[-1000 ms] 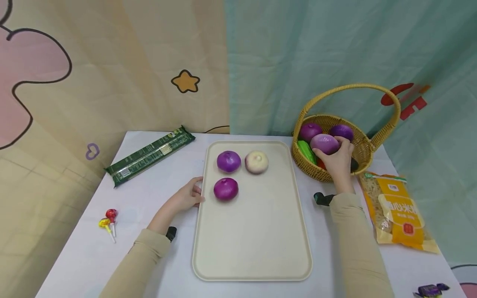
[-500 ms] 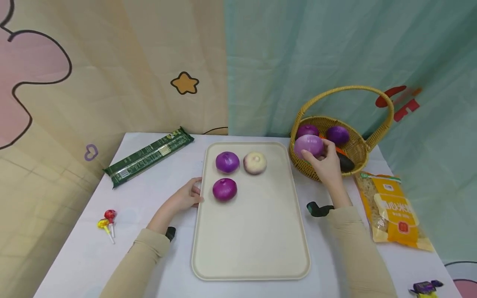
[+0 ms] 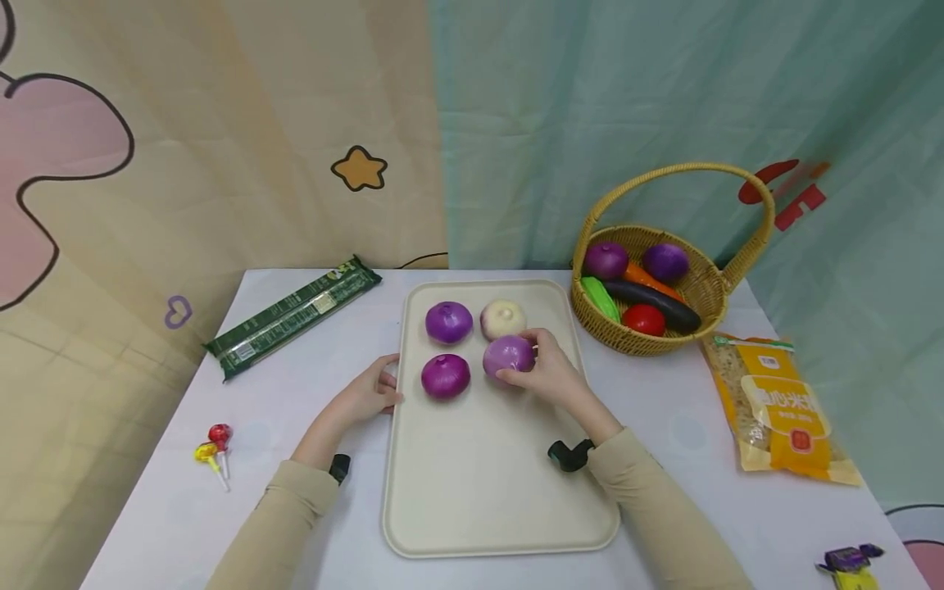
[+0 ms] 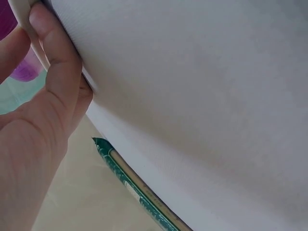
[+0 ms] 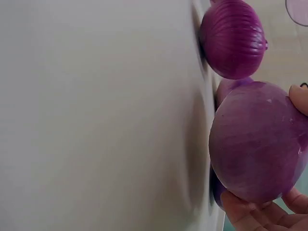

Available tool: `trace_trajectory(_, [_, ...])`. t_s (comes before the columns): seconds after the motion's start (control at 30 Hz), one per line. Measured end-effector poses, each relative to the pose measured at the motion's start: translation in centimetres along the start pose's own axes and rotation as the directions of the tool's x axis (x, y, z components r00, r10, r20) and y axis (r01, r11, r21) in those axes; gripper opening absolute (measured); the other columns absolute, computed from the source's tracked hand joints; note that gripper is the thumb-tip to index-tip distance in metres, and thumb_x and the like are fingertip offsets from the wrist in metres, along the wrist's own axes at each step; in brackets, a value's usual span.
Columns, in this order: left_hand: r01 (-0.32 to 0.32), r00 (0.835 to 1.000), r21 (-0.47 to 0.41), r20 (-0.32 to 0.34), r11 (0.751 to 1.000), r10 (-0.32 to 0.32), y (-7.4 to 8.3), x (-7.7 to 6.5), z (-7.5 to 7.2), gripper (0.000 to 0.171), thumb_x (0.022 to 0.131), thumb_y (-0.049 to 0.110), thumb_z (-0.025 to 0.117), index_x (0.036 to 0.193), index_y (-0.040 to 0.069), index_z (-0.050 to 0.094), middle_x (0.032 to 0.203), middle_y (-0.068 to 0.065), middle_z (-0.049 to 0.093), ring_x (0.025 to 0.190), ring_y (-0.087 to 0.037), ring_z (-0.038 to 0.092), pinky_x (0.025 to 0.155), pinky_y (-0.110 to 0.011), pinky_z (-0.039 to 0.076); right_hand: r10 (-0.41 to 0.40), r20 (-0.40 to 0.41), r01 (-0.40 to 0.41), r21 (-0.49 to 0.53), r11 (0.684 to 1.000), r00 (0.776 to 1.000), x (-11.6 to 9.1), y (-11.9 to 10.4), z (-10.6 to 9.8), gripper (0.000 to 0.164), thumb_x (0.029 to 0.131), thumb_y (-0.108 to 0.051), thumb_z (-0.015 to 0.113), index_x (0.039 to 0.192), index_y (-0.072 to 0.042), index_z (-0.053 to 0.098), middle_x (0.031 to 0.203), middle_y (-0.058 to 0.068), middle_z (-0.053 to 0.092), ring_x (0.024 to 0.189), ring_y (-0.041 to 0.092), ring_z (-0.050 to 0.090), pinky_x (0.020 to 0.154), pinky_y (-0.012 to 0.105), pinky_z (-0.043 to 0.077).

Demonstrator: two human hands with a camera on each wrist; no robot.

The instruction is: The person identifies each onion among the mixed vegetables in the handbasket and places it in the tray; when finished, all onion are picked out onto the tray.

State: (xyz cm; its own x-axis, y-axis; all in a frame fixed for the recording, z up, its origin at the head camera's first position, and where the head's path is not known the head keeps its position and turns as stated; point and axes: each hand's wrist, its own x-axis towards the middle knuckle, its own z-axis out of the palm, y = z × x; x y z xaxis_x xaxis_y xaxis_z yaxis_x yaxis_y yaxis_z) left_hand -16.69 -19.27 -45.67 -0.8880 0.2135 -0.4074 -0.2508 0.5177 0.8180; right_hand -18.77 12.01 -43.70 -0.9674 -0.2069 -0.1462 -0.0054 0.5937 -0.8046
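My right hand [image 3: 549, 373] grips a pale purple onion [image 3: 507, 356] over the upper right part of the cream tray [image 3: 487, 492]. In the right wrist view this onion [image 5: 257, 142] is between thumb and fingers, close over the tray surface. A white onion [image 3: 504, 319] lies just beyond it. Two darker purple onions, one at the back [image 3: 448, 322] and one nearer [image 3: 446, 376], lie to its left on the tray. My left hand [image 3: 365, 392] pinches the tray's left rim, thumb above and fingers at the side in the left wrist view.
A wicker basket [image 3: 627, 342] at the back right holds purple onions, an eggplant [image 3: 656, 301], a carrot, a tomato [image 3: 644, 319] and a green vegetable. Beside it lies a yellow food bag [image 3: 782, 410]. A green packet [image 3: 295, 315] and two lollipops [image 3: 214, 447] lie left; wrapped candies [image 3: 848, 561] lie front right.
My right hand has carried the pale purple onion out of the basket, leftward and toward me, to over the tray. The left hand has stayed at the tray's rim.
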Motion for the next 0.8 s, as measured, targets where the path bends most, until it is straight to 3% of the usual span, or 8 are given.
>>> trace_trajectory(0.2, [0.007,1.000,0.003,-0.008,1.000,-0.007,-0.1,0.1,0.0,0.072,0.092,-0.005,0.059,0.153,-0.001,0.021,0.108,-0.019,0.049,0.088,-0.020,0.059,0.076,-0.031,0.060,-0.040,0.027,0.042,-0.045,0.998,0.999,0.2,0.5,0.8,0.075,0.082,-0.035,0.080,0.138,-0.004,0.043,0.133,0.018,0.054,0.120,0.033,0.054,0.102,0.048,0.051])
trace_trajectory(0.5, [0.006,1.000,-0.010,0.003,1.000,-0.006,-0.2,0.3,0.1,0.072,0.092,-0.005,0.059,0.153,-0.001,0.022,0.109,-0.019,0.049,0.088,-0.019,0.059,0.075,-0.031,0.061,-0.081,0.020,0.083,-0.109,0.991,0.997,0.2,0.5,1.2,0.075,0.083,-0.039,0.078,0.143,-0.009,0.047,0.127,0.017,0.048,0.112,0.031,0.053,0.101,0.048,0.049])
trace_trajectory(0.8, [-0.002,1.000,-0.016,-0.001,1.000,0.002,-0.1,0.2,0.1,0.073,0.092,-0.005,0.059,0.154,-0.001,0.021,0.107,-0.018,0.048,0.087,-0.019,0.058,0.075,-0.031,0.061,-0.082,0.022,0.083,-0.082,0.993,0.996,0.2,0.3,1.5,0.076,0.083,-0.032,0.079,0.144,-0.006,0.041,0.131,0.020,0.043,0.115,0.034,0.055,0.098,0.046,0.053])
